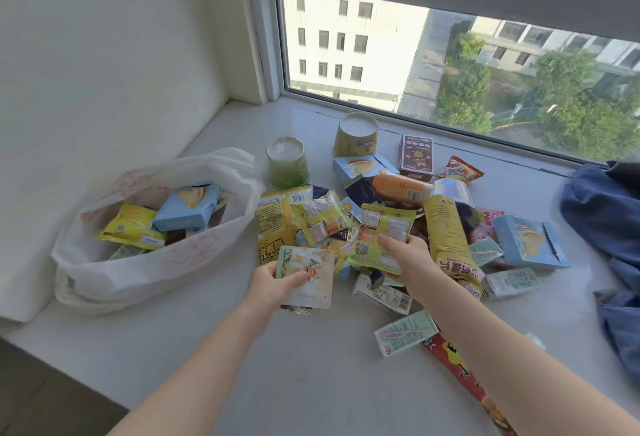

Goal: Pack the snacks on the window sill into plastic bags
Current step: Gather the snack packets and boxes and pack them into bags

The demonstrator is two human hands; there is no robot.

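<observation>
A white plastic bag (145, 262) lies open at the left of the window sill (277, 366), with a blue box (187, 208), a yellow packet (130, 226) and other snacks inside. A heap of snack packets (381, 224) covers the middle of the sill. My left hand (273, 279) grips a pale illustrated pouch (310, 278) at the heap's near left edge. My right hand (407, 259) holds a yellow-green packet (379, 238) just to the right, thumb on top.
Two upturned paper cups, one green (287, 167) and one yellow (356, 136), stand behind the heap. A dark red box (415, 156) and blue boxes (530, 241) lie around. Blue cloth (609, 227) is bunched at the right. The window glass (450, 65) bounds the far side.
</observation>
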